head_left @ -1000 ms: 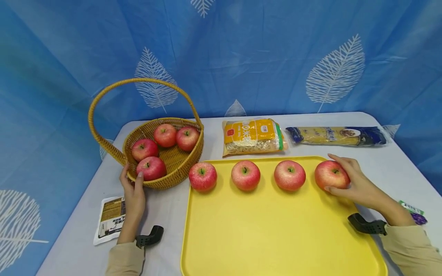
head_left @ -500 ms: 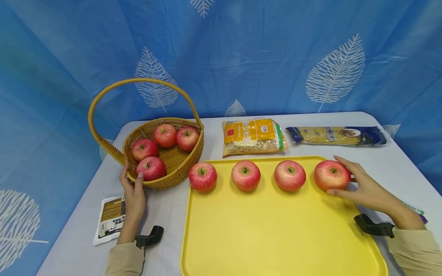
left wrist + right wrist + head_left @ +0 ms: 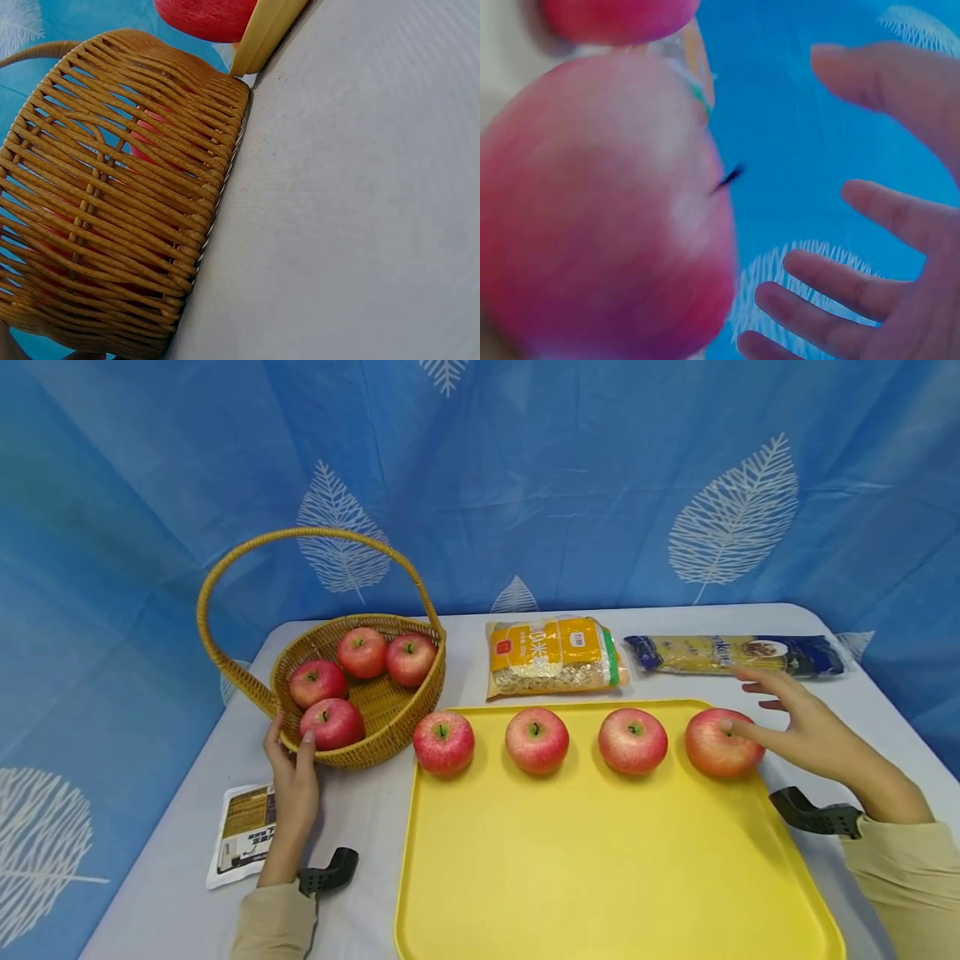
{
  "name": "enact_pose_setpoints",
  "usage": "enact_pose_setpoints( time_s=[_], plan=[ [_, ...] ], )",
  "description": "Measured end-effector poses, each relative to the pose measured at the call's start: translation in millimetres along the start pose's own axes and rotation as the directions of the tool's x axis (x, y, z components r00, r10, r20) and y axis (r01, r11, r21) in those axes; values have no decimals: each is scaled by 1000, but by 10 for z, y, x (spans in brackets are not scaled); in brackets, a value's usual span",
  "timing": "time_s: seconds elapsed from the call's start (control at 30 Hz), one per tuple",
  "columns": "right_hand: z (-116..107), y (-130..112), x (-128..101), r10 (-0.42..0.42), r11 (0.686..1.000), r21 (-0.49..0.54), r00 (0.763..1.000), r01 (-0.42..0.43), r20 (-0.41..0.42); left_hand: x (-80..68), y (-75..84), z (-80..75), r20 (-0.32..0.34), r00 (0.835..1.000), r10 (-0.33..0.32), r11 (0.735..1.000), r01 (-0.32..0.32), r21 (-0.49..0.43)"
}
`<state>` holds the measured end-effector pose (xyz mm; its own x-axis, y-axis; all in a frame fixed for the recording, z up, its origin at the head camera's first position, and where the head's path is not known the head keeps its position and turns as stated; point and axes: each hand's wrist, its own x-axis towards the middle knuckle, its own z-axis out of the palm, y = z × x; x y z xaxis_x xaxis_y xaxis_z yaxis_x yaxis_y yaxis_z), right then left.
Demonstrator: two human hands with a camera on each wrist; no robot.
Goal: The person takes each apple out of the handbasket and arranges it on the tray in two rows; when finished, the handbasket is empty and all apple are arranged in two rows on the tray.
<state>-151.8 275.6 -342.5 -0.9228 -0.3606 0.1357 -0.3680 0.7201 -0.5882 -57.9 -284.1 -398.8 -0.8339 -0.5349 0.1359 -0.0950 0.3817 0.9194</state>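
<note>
Fabric (image 3: pixel 570 510) in blue, printed with white leaves, backs a white tabletop (image 3: pixel 360 852) where a yellow tray (image 3: pixel 615 868) fills the middle foreground. Just beside the tray's far left corner stands a wicker basket (image 3: pixel 397 739) with a tall hooped handle. Behind the tray lie a long packet (image 3: pixel 697 653) and a shorter, orange-labelled bag (image 3: pixel 551 656); a flat pouch (image 3: pixel 243 839) rests partly hidden by the left forearm. A person's left hand (image 3: pixel 296 785) pinches the basket's near rim between its fingers, while the right hand (image 3: pixel 806 735), fingers spread and holding nothing, hangs by the tray's far right corner. Four apples (image 3: pixel 332 724) sit in the basket. Three others (image 3: pixel 537 741) line the tray's far edge, and the end apple (image 3: pixel 716 750) completes the row at right, near the right hand but free of its fingers, stem (image 3: pixel 729 178) showing. The step in hand looks like the setting-down of that end apple; the next move probably calls for lifting the spread fingers clear without nudging it, the basket held steady.
</note>
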Motion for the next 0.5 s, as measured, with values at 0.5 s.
enact_pose_setpoints(
  time_s=[0.5],
  plan=[
    [199,-800,722,-210,976,69,975,206,68,-1,18,8,2,1000,1,1000,-1,2]
  ],
)
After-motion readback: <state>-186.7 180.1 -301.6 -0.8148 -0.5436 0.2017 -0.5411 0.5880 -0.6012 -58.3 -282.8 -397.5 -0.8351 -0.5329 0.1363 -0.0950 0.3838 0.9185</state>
